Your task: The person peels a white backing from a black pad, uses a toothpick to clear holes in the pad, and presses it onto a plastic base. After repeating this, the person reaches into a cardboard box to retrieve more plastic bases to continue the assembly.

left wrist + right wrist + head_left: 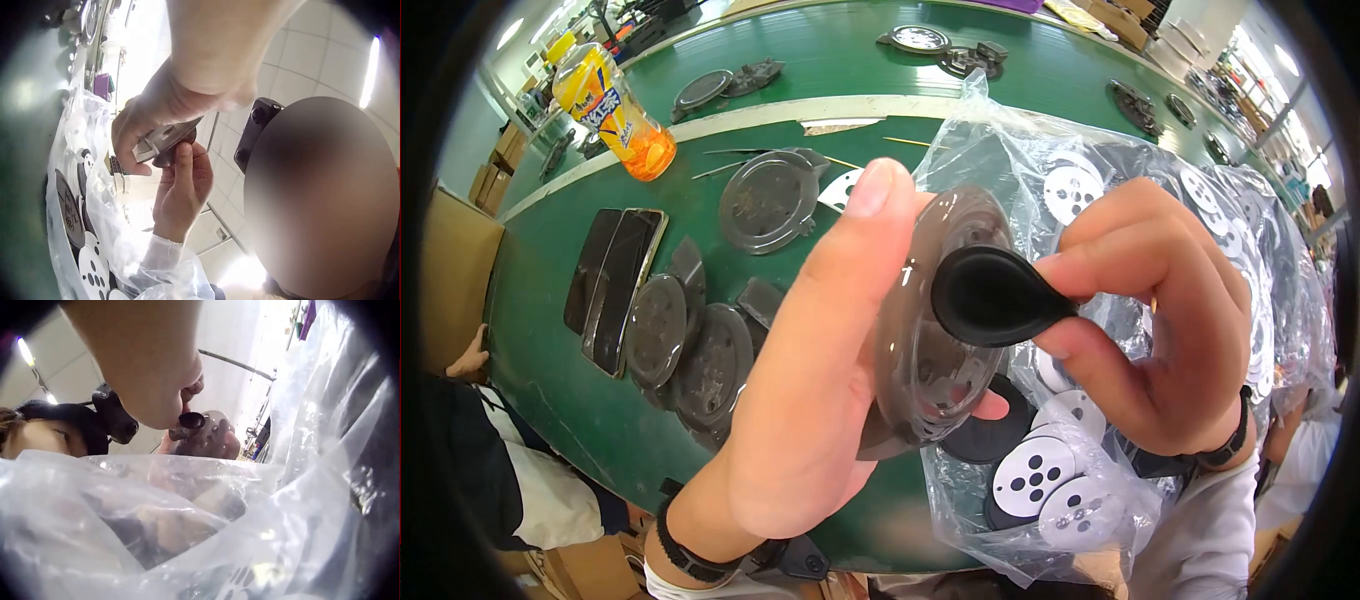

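Observation:
In the head view my left hand [800,390] grips a round, translucent grey plastic housing [892,350], thumb along the near side and a fingertip showing below it. My right hand [1170,310] pinches the edge of a black flexible disc [985,298] between thumb and index finger. The disc is bent into a teardrop shape and overlaps the housing's face. From the left wrist, the housing [167,136] appears tilted between both hands. The right wrist view shows the folded disc [191,420] close against the housing [215,437].
A clear plastic bag [970,150] of white discs with black dots [1034,476] lies right. Similar grey housings [712,365] are at left, another [768,200] behind. Two dark phones [622,290] and an orange drink bottle [615,110] stand farther left on the green table [550,390].

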Demonstrator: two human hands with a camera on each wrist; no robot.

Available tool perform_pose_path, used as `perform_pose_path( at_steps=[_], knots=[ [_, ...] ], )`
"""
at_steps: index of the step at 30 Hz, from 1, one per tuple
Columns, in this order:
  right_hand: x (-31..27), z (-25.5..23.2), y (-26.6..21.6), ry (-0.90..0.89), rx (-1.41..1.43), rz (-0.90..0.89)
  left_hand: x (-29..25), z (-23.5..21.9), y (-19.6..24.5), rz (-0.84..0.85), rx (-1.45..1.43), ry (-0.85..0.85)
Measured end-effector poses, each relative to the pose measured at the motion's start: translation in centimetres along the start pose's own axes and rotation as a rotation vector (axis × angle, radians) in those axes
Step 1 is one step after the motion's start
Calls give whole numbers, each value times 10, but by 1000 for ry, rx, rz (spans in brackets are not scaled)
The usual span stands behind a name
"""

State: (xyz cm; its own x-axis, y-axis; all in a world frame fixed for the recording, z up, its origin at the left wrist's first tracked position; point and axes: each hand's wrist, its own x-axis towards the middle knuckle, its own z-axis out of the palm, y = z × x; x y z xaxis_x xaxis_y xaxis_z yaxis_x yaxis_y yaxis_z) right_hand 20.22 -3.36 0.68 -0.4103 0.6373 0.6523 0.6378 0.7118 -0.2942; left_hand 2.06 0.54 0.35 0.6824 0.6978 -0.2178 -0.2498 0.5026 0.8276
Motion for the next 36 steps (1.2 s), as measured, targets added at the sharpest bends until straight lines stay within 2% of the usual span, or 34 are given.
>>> perform_pose_path(
  at_steps=[4,6,7,9,12,15,17,19,21,25,27,30,32,33,35,36],
  knots=[
    [2,0,-2,6,-25,10,0,-5,-5,26,-123,23],
    [2,1,-2,5,-33,19,1,-10,-9,104,-301,-45],
    [1,1,-2,14,-33,20,1,-9,-10,103,-300,-46],
    [1,2,-2,24,-32,23,2,-7,-13,131,-345,69],
    [2,3,-3,33,-32,36,4,-11,-16,133,-438,3],
    [1,6,0,43,-36,18,4,-6,-16,98,-279,73],
    [-1,16,5,178,-45,-46,7,-9,-18,103,-200,78],
    [-1,17,2,180,-46,-29,7,-7,-16,107,-122,85],
    [0,18,3,183,-46,-12,4,-3,-11,91,-125,19],
    [8,13,-1,151,-37,-79,2,0,-16,141,8,24],
    [9,12,-1,120,7,-83,0,0,-15,74,99,75],
    [-2,24,10,165,6,-44,0,1,-12,19,75,49],
    [-3,34,14,297,-40,-95,0,3,-11,31,47,13],
    [3,26,8,297,-42,-93,0,3,-10,46,19,-22],
    [14,0,-5,-14,-99,-56,1,2,-7,63,-9,-73],
    [15,-5,-5,-12,-103,-55,2,2,-7,80,-36,-119]
  ],
)
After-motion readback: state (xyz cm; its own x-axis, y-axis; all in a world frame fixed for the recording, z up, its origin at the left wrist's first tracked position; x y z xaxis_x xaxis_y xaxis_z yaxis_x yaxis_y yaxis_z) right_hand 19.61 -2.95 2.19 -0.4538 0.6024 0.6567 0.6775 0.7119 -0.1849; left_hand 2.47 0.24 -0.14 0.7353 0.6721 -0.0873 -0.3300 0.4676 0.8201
